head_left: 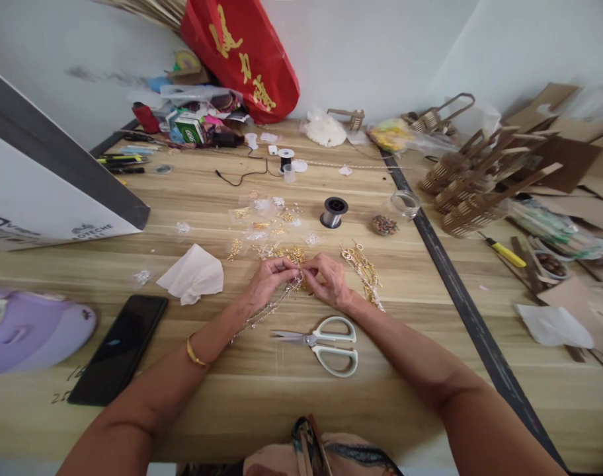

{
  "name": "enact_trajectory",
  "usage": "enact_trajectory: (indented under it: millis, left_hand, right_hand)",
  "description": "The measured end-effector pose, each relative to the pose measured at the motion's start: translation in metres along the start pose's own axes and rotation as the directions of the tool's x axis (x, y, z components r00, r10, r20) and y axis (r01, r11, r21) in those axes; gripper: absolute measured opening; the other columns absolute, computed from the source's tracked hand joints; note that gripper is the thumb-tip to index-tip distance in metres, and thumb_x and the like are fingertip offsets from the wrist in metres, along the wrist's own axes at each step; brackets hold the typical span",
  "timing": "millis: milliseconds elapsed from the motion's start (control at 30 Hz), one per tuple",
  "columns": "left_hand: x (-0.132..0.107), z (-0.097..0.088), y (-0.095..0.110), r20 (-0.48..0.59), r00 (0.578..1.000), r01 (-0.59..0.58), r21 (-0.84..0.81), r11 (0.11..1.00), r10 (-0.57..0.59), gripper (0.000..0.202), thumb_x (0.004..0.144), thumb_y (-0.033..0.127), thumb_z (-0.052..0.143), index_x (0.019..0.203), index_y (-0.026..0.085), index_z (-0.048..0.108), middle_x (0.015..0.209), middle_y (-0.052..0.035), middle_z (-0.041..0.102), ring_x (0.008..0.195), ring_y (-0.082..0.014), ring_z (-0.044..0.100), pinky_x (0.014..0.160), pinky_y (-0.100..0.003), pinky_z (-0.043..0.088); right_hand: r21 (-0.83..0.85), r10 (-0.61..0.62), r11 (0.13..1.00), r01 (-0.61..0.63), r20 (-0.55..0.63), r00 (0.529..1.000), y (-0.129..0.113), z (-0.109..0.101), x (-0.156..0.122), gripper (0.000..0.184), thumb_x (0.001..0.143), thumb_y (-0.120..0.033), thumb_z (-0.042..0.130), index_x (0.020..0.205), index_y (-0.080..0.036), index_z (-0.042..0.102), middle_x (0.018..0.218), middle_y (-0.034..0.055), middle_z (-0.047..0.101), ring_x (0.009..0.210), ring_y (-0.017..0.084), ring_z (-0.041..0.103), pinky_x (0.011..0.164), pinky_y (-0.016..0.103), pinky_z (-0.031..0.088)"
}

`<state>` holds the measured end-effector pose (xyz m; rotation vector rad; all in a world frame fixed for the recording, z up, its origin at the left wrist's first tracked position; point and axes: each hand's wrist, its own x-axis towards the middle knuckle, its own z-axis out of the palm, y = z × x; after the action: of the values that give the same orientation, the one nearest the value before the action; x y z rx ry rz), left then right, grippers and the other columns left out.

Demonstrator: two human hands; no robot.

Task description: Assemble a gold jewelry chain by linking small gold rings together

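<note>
Chain [268, 311], one, pinched, left hand [268, 283], right hand [330, 281]

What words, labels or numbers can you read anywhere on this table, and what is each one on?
"OTECHE", start cut off, on the white panel at left.
Gold Chinese characters on the red bag: too creased to read.
Green box: white print, too small.
Pen marks on the table by the phone: unclear digits.
The chain carries no text.

Red bag [242, 56], white-handled scissors [326, 344], black phone [119, 347], lilac cap [34, 330].
</note>
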<state>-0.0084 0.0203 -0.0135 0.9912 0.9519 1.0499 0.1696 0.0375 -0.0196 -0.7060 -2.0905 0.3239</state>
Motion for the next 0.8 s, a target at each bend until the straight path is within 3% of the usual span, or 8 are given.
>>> enact_trajectory:
  millis: [800]
  left_hand:
    - [-0.0003,0.0002,-0.0014,0.000,1.000,-0.014,0.037,0.999,0.014,0.019,0.063,0.026,0.077,0.074,0.014,0.067,0.069,-0.0014,0.065,0.066,-0.0122,0.058,0.067,-0.024,0.044]
  right_hand:
    - [0.002,-0.040,0.999,0.040,0.025,0.999,0.0009,0.0014,-0.0014,0.004,0.087,-0.020,0.052,0.090,-0.019,0.055,0.073,0.0039,0.060,0.066,0.014,0.054,0.060,0.027,0.042]
